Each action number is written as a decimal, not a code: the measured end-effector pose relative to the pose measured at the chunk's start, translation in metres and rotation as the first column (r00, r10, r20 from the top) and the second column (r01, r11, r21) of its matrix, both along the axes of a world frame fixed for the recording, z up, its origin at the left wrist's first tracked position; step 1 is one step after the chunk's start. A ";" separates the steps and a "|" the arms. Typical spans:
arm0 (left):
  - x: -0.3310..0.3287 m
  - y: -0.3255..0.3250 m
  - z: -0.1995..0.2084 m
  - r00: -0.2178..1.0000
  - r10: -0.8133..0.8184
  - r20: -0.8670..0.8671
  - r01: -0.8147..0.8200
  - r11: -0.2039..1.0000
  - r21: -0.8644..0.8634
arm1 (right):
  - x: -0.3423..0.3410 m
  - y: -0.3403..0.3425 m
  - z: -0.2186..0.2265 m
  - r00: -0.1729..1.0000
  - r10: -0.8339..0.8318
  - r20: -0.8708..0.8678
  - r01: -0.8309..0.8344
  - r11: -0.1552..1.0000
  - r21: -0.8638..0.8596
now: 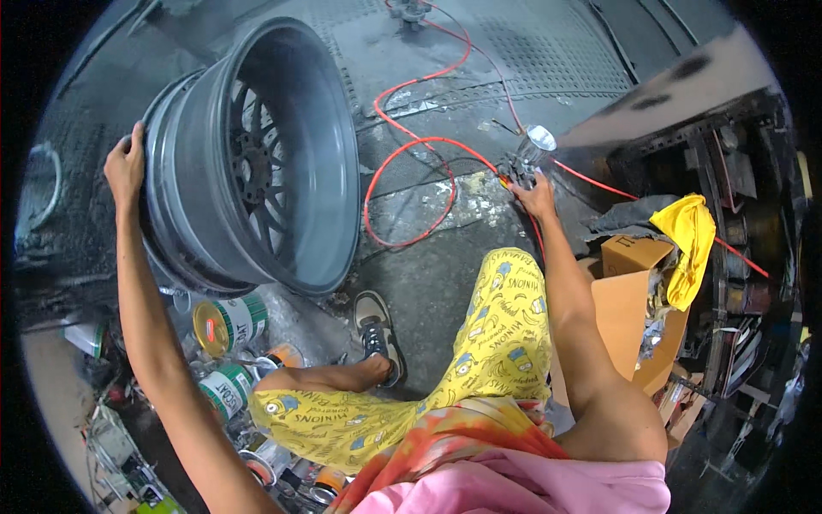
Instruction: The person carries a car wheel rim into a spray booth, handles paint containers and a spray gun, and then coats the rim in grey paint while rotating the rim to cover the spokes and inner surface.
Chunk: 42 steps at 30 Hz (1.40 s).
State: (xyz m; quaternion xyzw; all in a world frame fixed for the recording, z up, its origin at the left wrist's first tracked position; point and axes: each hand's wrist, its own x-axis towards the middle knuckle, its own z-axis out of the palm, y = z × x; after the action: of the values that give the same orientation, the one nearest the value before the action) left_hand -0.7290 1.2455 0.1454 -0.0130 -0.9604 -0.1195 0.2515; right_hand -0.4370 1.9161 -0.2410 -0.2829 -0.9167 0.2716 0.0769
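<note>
A large grey wheel rim (205,184) stands on its edge at the left, its hollow barrel turned toward the right and its spokes showing deep inside. My left hand (126,170) grips its far-left edge, with part of the fingers hidden behind the metal. On the right, my right hand (538,195) is closed around a spray gun (516,169) with a silver cup (538,142) on top. A red air hose (409,146) runs from near the gun and loops on the floor between gun and rim.
Several paint cans (231,324) and litter crowd the floor at lower left, beside my bent leg. To the right are an open cardboard box (610,319), a yellow cloth (690,244) draped over it, and a dark cluttered shelf (741,206). Another metal device (409,10) stands at the top.
</note>
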 end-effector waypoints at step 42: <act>0.012 0.029 0.025 0.942 -0.016 0.335 -0.127 0.907 0.401 | 0.126 -0.316 0.469 0.709 0.558 0.431 -0.020 0.627 -0.779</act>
State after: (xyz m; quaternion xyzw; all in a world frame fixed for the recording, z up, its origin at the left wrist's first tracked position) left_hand -0.7166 1.2744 0.1701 0.0887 -0.9410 -0.3148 0.0872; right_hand -0.3108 1.5996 0.2279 -0.2005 -0.7335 0.5066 -0.4064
